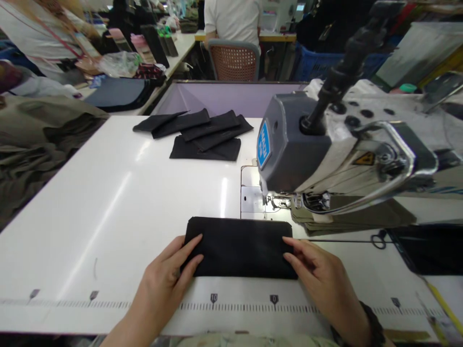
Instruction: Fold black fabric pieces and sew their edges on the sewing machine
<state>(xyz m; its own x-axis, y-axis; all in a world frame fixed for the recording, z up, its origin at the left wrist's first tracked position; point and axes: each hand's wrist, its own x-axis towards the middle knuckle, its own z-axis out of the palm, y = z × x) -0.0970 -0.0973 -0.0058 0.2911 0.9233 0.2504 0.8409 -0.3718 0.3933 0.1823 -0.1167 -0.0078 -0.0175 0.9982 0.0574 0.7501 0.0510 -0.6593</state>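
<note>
A black rectangular fabric piece (240,248) lies lengthwise in front of the sewing machine (292,140), near the table's front edge. At its left end, my left hand (168,274) grips the fabric, with thumb and forefinger on top and the other fingers hidden. My right hand (318,272) pinches the right end the same way. The fabric's far edge lies just before the metal needle plate (251,197), on the near side of the presser foot (280,201).
Several black fabric pieces (211,127) overlap at the table's back. Olive fabric pieces (361,217) lie under the machine arm, with scissors (379,239) nearby. Olive cloth (39,149) is heaped at left. Beyond, a person in white (233,19) sits on a chair (234,60).
</note>
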